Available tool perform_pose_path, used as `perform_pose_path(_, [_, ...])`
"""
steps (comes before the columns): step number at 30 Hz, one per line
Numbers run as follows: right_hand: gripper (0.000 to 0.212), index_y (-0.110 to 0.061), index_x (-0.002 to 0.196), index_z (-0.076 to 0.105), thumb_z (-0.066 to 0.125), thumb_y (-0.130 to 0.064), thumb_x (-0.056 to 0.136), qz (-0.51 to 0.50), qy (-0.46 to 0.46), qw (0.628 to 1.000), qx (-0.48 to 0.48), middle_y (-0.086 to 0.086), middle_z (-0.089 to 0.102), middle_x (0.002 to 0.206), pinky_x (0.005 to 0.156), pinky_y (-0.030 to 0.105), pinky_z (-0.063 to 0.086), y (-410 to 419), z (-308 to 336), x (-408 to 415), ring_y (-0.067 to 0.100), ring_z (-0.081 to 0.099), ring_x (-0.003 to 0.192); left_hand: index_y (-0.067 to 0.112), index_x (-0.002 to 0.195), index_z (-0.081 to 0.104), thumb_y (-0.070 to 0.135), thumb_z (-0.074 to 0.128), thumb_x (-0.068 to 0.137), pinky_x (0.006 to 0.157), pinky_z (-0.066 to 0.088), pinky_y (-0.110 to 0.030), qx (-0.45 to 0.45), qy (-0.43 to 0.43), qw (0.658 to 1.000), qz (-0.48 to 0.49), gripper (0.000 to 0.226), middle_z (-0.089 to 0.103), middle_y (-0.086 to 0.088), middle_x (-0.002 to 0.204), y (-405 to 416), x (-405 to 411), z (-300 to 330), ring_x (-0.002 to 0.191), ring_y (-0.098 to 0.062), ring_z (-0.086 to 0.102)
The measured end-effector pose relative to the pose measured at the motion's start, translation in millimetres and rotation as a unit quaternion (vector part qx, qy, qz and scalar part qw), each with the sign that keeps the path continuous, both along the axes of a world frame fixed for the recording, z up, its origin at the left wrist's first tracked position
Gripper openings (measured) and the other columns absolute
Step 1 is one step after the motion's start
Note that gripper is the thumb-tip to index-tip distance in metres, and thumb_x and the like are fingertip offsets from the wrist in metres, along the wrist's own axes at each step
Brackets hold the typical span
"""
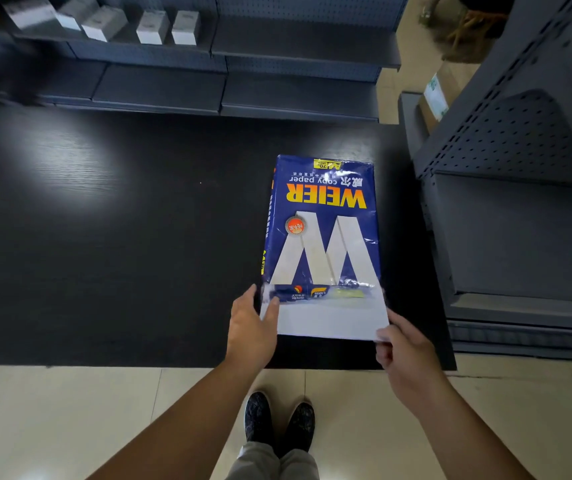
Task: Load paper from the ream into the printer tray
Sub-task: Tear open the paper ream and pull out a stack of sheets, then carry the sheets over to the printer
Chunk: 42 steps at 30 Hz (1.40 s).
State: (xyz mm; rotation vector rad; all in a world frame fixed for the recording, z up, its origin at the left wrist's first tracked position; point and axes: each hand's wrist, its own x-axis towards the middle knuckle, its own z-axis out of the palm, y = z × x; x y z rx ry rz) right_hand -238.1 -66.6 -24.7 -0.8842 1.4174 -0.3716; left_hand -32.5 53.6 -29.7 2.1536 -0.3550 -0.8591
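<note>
A blue ream of copy paper (322,223) lies flat on the dark table (121,237), its near end torn open. A stack of white sheets (333,320) sticks out of that open end toward me. My left hand (253,327) rests at the left near corner of the ream, fingers on the wrapper edge and the sheets. My right hand (402,348) pinches the right near corner of the white sheets. No printer or tray is in view.
Grey metal shelving (208,81) runs behind the table with small white boxes (153,27) on top. Another grey shelf unit (519,220) stands close on the right. The table's front edge (104,366) lies just before me, with tiled floor below.
</note>
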Motion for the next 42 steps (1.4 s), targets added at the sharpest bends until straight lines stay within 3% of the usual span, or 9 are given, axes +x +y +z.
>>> perform_pose_path(3, [0.034, -0.009, 0.114, 0.067, 0.055, 0.002, 0.084, 0.034, 0.036, 0.999, -0.007, 0.012, 0.065, 0.076, 0.056, 0.034, 0.044, 11, 6, -4, 0.018, 0.048, 0.057, 0.018, 0.144, 0.041, 0.026, 0.060, 0.094, 0.100, 0.051, -0.037, 0.026, 0.021, 0.999, -0.002, 0.054, 0.059, -0.004, 0.136, 6, 2, -3, 0.118, -0.020, 0.057])
perform_pose_path(5, [0.020, -0.010, 0.100, 0.068, 0.065, -0.017, 0.082, 0.054, 0.069, 0.996, -0.005, 0.016, 0.073, 0.092, 0.070, 0.040, 0.052, 7, 7, 4, 0.023, 0.061, 0.071, 0.017, 0.144, 0.042, 0.025, 0.062, 0.093, 0.098, 0.054, -0.039, 0.032, 0.030, 0.999, 0.000, 0.055, 0.062, -0.003, 0.132, 10, 2, -2, 0.115, -0.020, 0.061])
perform_pose_path(7, [0.037, -0.014, 0.100, 0.069, 0.071, -0.041, 0.074, 0.067, 0.093, 0.993, 0.006, 0.009, 0.073, 0.101, 0.074, 0.037, 0.049, -4, 0, 11, 0.025, 0.066, 0.087, 0.021, 0.142, 0.044, 0.025, 0.063, 0.092, 0.095, 0.057, -0.040, 0.017, 0.044, 0.999, -0.013, 0.054, 0.066, 0.000, 0.125, 15, 1, 0, 0.109, -0.017, 0.065])
perform_pose_path(11, [0.044, -0.027, 0.131, 0.057, 0.065, -0.017, 0.089, 0.060, 0.083, 0.994, -0.045, 0.004, 0.068, 0.113, 0.074, 0.033, 0.056, -9, -4, 17, 0.024, 0.069, 0.097, 0.033, 0.137, 0.045, 0.030, 0.060, 0.092, 0.087, 0.060, -0.039, 0.006, 0.086, 0.995, -0.059, 0.047, 0.066, 0.007, 0.119, 27, -1, 1, 0.104, -0.012, 0.064])
perform_pose_path(17, [0.046, -0.030, 0.129, 0.057, 0.062, -0.008, 0.090, 0.036, 0.066, 0.995, -0.064, 0.006, 0.074, 0.101, 0.068, 0.029, 0.055, 20, 9, 10, 0.023, 0.072, 0.089, 0.016, 0.112, 0.050, 0.036, 0.064, 0.089, 0.055, 0.051, -0.029, 0.012, 0.146, 0.988, 0.038, 0.033, 0.068, -0.004, 0.105, 21, 12, 1, 0.085, -0.016, 0.068])
perform_pose_path(22, [0.048, -0.025, 0.132, 0.048, 0.057, -0.002, 0.091, 0.022, 0.043, 0.999, -0.019, 0.005, 0.069, 0.106, 0.071, 0.037, 0.056, 40, 8, -4, 0.029, 0.069, 0.093, 0.031, 0.146, 0.027, 0.028, 0.054, 0.097, 0.089, 0.056, -0.042, 0.007, 0.126, 0.992, -0.014, 0.056, 0.057, 0.004, 0.126, 36, -11, 0, 0.112, -0.022, 0.060])
perform_pose_path(27, [0.056, -0.034, 0.134, 0.054, 0.051, 0.001, 0.090, 0.073, 0.010, 0.997, -0.013, 0.005, 0.073, 0.114, 0.079, 0.039, 0.059, 61, 13, -34, 0.028, 0.071, 0.099, 0.041, 0.149, 0.027, 0.028, 0.045, 0.100, 0.104, 0.049, -0.043, -0.014, 0.085, 0.995, -0.050, 0.053, 0.053, 0.001, 0.142, 69, -49, 3, 0.122, -0.021, 0.054])
perform_pose_path(34, [0.063, -0.041, 0.132, 0.056, 0.048, 0.004, 0.089, 0.115, -0.006, 0.989, -0.089, 0.000, 0.069, 0.123, 0.094, 0.048, 0.056, 116, 33, -111, 0.024, 0.069, 0.106, 0.039, 0.149, 0.027, 0.026, 0.042, 0.100, 0.106, 0.045, -0.041, -0.039, 0.026, 0.998, -0.039, 0.052, 0.051, 0.005, 0.144, 136, -142, 28, 0.124, -0.021, 0.053])
perform_pose_path(42, [0.062, -0.039, 0.130, 0.057, 0.046, 0.006, 0.089, 0.179, -0.023, 0.978, -0.102, -0.010, 0.070, 0.119, 0.092, 0.039, 0.056, 183, 79, -157, 0.014, 0.068, 0.105, 0.033, 0.146, 0.035, 0.024, 0.041, 0.101, 0.104, 0.045, -0.039, -0.036, -0.015, 0.998, 0.057, 0.047, 0.057, 0.000, 0.136, 219, -213, 73, 0.118, -0.027, 0.056])
